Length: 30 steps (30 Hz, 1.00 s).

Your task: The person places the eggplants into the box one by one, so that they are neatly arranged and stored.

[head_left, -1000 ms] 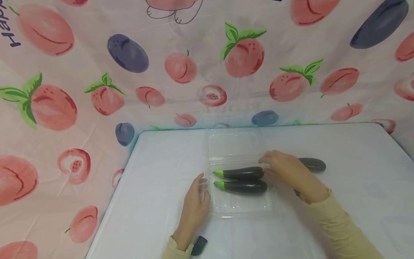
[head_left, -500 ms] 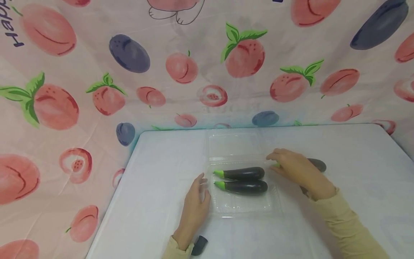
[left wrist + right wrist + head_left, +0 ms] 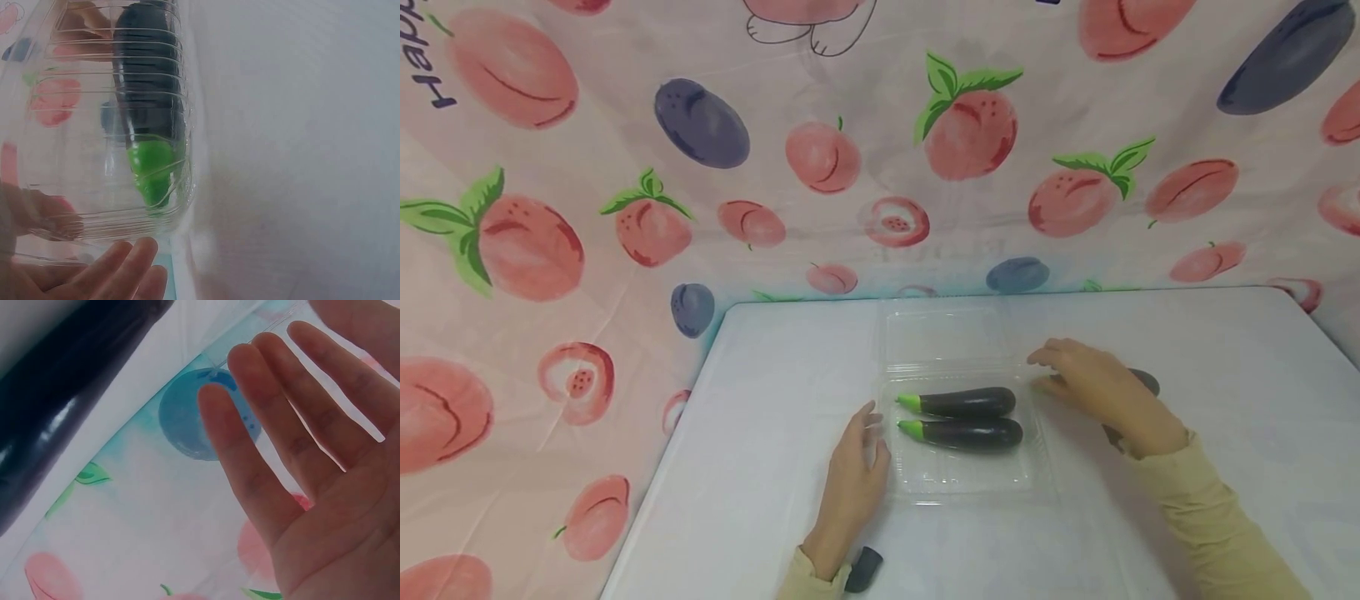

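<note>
Left grip [image 3: 853,472]: released, just left of clear box [image 3: 955,479]
Right grip [image 3: 1093,383]: released, near box's right side
Eggplants [image 3: 973,434]: two inside box, side by side

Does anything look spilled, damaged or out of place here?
Nothing stands out. Two eggplants lie side by side in the open clear container, green ends the same way, with no visible spill or damage. A third eggplant, partly hidden by the right hand, I can't fully check.

Eggplants [image 3: 973,433] — purplish black, bright green-tipped.
</note>
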Tool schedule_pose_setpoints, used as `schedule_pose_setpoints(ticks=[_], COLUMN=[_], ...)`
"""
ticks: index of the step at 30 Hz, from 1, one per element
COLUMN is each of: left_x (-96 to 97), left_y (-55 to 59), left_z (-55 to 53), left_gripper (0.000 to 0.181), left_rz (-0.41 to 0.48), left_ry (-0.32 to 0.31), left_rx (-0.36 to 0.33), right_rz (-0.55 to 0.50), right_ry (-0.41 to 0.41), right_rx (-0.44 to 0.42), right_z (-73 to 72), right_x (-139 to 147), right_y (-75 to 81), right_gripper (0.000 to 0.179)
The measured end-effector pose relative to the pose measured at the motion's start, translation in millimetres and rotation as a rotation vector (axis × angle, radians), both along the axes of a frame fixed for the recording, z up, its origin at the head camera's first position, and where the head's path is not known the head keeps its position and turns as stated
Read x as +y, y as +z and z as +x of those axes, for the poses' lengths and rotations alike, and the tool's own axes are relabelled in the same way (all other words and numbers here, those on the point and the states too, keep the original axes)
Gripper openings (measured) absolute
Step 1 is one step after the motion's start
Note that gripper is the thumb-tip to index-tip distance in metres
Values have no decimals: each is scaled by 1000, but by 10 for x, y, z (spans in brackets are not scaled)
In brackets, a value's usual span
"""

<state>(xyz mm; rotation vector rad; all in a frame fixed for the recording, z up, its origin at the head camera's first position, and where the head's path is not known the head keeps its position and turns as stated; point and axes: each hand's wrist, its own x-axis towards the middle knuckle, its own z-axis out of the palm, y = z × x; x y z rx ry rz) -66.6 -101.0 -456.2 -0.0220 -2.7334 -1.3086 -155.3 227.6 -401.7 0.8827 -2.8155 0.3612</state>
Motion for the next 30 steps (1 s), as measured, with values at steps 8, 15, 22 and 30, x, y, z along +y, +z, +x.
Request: schedule_pose_setpoints(ticks=[8,15,22,30], left_x=[1,-2,-4,-9], left_y=[-5,11,7,-7], left_z=[-6,-2,0,12], left_gripper=[50,49,49,50], left_rz=[-14,-20,-14,-36], left_ry=[3,0,7,16], left_rx=[0,6,1,0], right_rz=[11,-7,2,14], right_ry=[-27,-27,-20,-42], right_rx=[-13,-10,-2,-67], right_z=[-11,-27,-52,-71], right_x=[72,129,168,160], right_y=[-49,-111,-175,-197], right_gripper=[26,25,25,24])
